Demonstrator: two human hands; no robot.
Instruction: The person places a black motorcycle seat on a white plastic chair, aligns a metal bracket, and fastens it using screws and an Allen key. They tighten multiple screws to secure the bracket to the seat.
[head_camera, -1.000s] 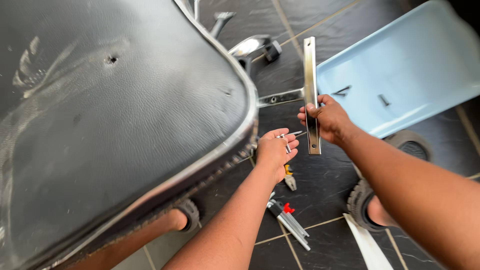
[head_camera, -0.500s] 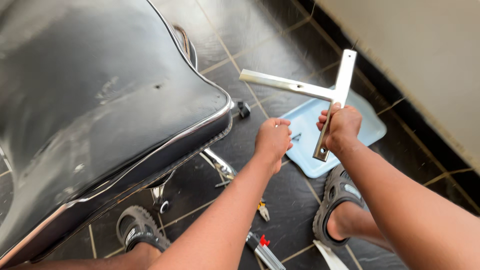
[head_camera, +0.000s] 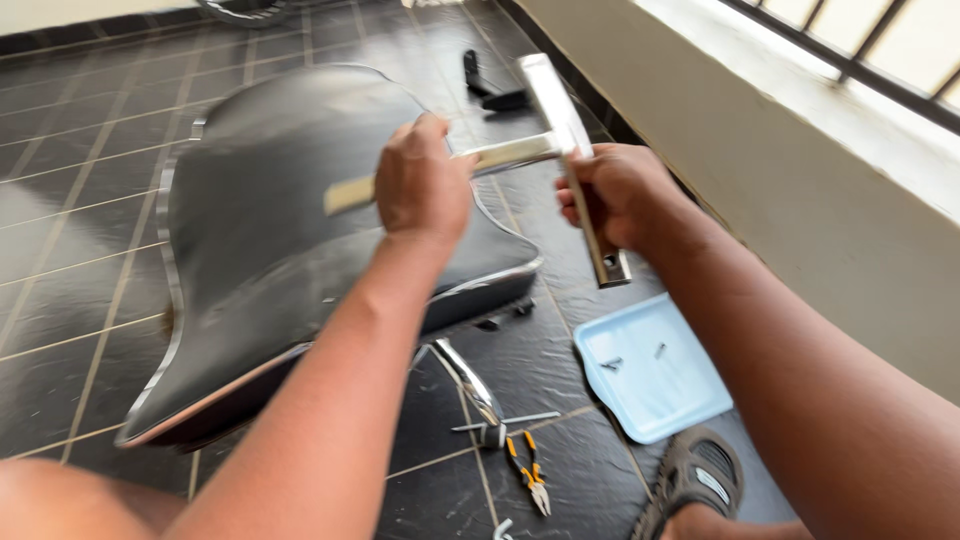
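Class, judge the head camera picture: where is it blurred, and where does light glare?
Head view: motion blur smears both hands, left hand and right hand, plus the metal bracket; soft sheen on the black seat; the window is washed out bright.

Both arms are left bare, no sleeves being seen; a dark strapped sandal (head_camera: 695, 480) is worn.

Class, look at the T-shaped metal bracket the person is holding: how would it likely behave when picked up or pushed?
The metal bracket looks rigid: both hands, left hand and right hand, hold it without any bend showing. Its polished surface may be slippery. Its flat bars would probably slide, not roll, on the tiled floor.
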